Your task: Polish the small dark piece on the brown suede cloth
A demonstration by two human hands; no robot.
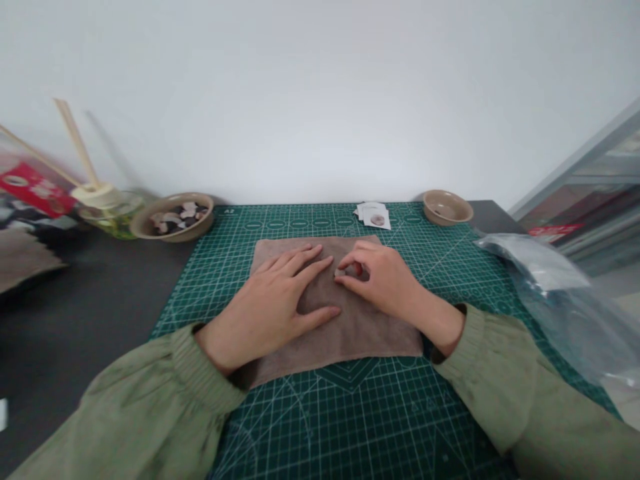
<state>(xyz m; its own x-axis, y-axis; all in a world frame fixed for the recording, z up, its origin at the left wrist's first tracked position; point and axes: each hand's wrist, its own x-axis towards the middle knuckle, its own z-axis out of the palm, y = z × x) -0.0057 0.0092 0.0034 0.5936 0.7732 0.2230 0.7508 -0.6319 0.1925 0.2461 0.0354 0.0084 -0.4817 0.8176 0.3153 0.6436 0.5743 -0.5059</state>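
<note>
A brown cloth (350, 327) lies spread on the green cutting mat (350, 427). My left hand (275, 303) rests flat on the cloth's left part, palm down with its fingers spread. Over the middle of the cloth, my right hand (383, 277) pinches a small pale pebble-like piece (340, 273) between thumb and index finger. The piece is at or just above the cloth; I cannot tell if it touches. My fingers partly cover it.
A bowl (143, 225) of pale and dark pebble-like pieces stands back left, beside a reed diffuser (97, 197). White cards (376, 218) lie at the mat's back edge. Another bowl (457, 212) holds something small and dark. A clear plastic bag (565, 307) lies on the right.
</note>
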